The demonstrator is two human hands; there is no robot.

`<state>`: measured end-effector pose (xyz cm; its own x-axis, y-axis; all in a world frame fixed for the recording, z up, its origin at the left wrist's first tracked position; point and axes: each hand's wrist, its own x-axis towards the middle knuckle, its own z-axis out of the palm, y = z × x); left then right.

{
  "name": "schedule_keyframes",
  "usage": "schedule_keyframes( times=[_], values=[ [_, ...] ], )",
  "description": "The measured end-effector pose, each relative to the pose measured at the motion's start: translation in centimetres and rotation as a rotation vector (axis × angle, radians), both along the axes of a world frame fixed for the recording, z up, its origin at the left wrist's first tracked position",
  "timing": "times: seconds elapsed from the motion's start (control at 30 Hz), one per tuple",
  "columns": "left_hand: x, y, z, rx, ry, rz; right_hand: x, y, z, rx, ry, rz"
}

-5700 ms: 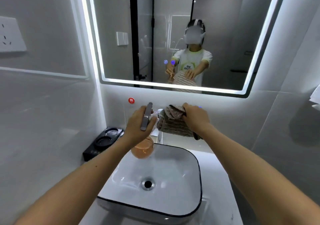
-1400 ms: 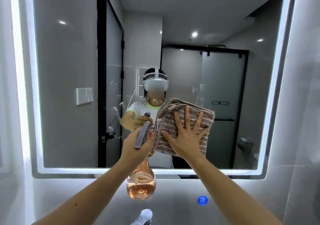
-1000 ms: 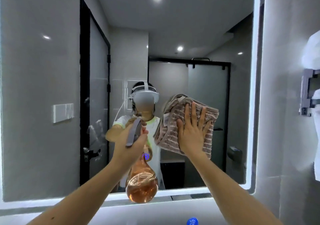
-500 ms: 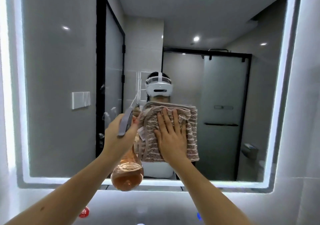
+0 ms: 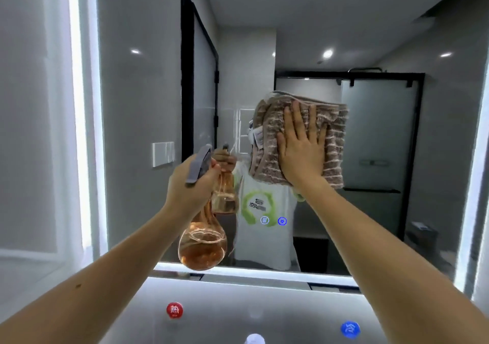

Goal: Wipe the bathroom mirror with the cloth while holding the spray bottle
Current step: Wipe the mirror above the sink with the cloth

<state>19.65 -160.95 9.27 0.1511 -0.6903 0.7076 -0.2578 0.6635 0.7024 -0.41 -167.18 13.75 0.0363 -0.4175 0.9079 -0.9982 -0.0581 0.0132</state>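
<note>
A large bathroom mirror (image 5: pixel 148 100) with a lit white border fills the view. My right hand (image 5: pixel 301 150) lies flat, fingers spread, pressing a folded brown striped cloth (image 5: pixel 333 142) against the glass near the mirror's middle. My left hand (image 5: pixel 193 187) grips the neck of a clear spray bottle (image 5: pixel 202 243) with amber liquid and a grey trigger head, held just in front of the mirror's lower part, left of the cloth. The reflection shows a person in a white shirt, partly hidden behind the cloth.
Below the mirror, the wall carries a red round hot-water sticker (image 5: pixel 174 309) and a blue cold-water sticker (image 5: pixel 349 329). A tap top (image 5: pixel 254 339) peeks in at the bottom edge. Two small blue touch icons (image 5: pixel 273 220) glow on the mirror. Grey tiled wall lies to the left.
My right hand has slid the cloth up and to the right across the glass. The bottle in my left hand stays just left of the cloth, and the view has shifted.
</note>
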Motion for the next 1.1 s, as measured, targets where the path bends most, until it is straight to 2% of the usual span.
schedule_keyframes(
  times=[0.13,0.23,0.37,0.5,0.6,0.7,0.9,1.03,1.1],
  values=[
    [1.1,0.3,-1.0,0.013,-0.012,0.038,1.7,-1.1,-9.4,0.053,0.266,0.046],
    [1.4,0.6,-2.0,0.068,0.018,0.035,0.5,-0.3,-14.1,0.128,0.383,0.044],
    [2.6,0.6,-2.0,0.132,0.044,-0.008,-0.7,-0.1,-11.6,0.111,0.393,0.046],
    [4.8,0.3,-1.0,0.092,0.019,-0.007,2.2,-1.0,-2.7,-0.062,0.221,0.027],
    [6.5,0.1,-0.4,0.022,0.026,0.017,5.0,-1.3,1.7,0.010,0.138,0.053],
    [7.6,-0.2,-0.4,0.015,0.046,0.037,6.8,-1.8,0.3,-0.055,0.173,0.028],
    [8.5,-0.3,-2.7,0.062,0.053,0.025,8.1,-2.2,-13.5,0.006,0.473,0.145],
    [9.7,0.0,-2.7,0.104,0.083,0.020,6.2,-2.3,-10.7,0.085,0.616,0.084],
    [10.7,-0.1,-1.9,0.111,0.114,0.011,6.0,-2.3,-7.7,0.078,0.601,0.092]
  ],
)
